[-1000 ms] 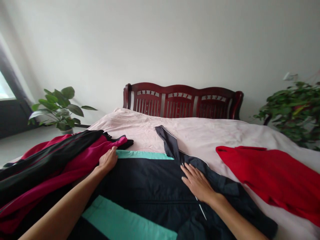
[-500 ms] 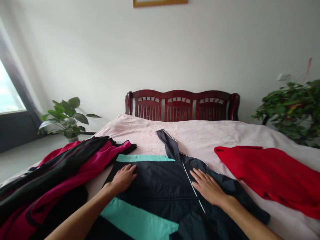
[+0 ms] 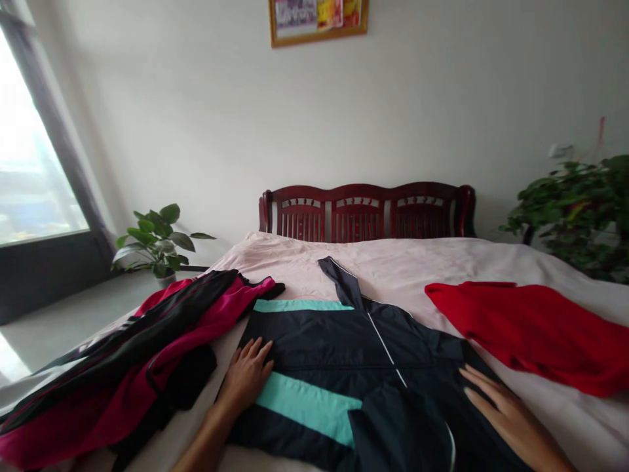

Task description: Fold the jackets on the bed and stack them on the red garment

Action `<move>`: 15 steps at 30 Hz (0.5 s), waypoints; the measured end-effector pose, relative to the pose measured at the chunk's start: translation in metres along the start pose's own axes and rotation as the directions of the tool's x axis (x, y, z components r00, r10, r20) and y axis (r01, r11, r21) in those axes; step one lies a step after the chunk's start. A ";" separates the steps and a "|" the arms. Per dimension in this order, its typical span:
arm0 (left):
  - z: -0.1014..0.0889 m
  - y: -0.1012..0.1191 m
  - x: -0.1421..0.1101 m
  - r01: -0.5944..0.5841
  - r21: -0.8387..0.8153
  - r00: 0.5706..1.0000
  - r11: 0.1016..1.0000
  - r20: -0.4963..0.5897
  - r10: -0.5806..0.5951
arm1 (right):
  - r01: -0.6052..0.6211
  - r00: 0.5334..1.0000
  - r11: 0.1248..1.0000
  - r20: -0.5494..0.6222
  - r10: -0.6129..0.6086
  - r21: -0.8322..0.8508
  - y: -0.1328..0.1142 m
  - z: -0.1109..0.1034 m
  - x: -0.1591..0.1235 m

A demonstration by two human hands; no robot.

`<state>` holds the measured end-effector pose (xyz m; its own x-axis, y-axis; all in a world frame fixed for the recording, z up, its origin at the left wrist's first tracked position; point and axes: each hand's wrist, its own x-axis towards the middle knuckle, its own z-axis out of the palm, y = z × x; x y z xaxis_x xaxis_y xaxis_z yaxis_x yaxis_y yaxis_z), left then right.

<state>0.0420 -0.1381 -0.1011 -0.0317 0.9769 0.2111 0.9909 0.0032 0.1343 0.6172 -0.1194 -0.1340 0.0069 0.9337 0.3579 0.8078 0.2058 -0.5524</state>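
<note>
The left hand (image 3: 244,379) and right hand (image 3: 511,419) lie flat on a navy-and-mint zip jacket (image 3: 314,341), each grip open and holding nothing, the jacket spread on a pale pink bed sheet (image 3: 393,262).

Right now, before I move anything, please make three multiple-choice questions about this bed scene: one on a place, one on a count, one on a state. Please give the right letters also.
1. Where is the red garment relative to the navy jacket?
A. Under it
B. To its right
C. On the floor

2. How many slatted panels does the dark red wooden headboard have?
A. Three
B. Two
C. Four

3. How are the left hand and right hand?
A. Gripping the red garment
B. Lifted off the bed
C. Open on the jacket's sides

1: B, it lies apart on the pale pink bedsheet.
2: A, three panels stand in a row.
3: C, both hands lie open at its edges.
</note>
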 end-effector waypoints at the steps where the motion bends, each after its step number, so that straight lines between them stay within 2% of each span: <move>1: -0.001 0.001 -0.001 0.004 -0.006 1.000 1.000 -0.005 -0.004 | -0.001 1.000 1.000 -0.005 0.001 0.004 -0.002 0.000 0.001; 6: -0.001 -0.001 -0.003 -0.012 -0.062 0.999 0.998 -0.051 0.009 | -0.027 0.999 0.998 -0.028 0.029 0.050 -0.002 0.000 0.003; 15: -0.002 -0.005 -0.002 -0.005 -0.114 0.995 0.993 -0.099 -0.006 | -0.167 0.982 0.973 -0.056 0.178 0.156 -0.008 -0.008 0.003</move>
<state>0.0369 -0.1405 -0.1007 -0.0507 0.9511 0.3048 0.9697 -0.0261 0.2428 0.6155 -0.1200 -0.1226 0.1838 0.9374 0.2958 0.6932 0.0898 -0.7152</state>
